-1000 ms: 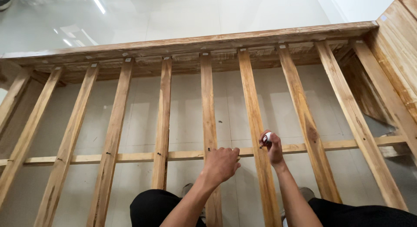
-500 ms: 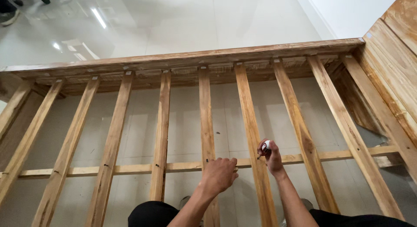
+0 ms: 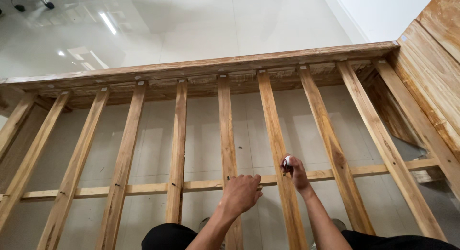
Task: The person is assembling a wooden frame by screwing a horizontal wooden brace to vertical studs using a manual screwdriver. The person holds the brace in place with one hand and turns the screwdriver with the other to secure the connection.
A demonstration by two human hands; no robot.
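A wooden frame of several long slats lies on the pale tiled floor, with a thin cross rail running under the slats. My left hand rests with curled fingers on a middle slat where it meets the cross rail. My right hand is on the slat to the right, closed on a small red and white object; what kind of object it is cannot be told. My dark trouser knees show at the bottom edge.
A thick top beam closes the far end of the frame. A wooden side panel rises on the right. Glossy white floor tiles lie beyond, and chair castors show at the top left.
The view has tilted down and forward, so the frame and both hands sit lower in the picture. Both hands stay on the same slats, the right hand still closed on the small object.
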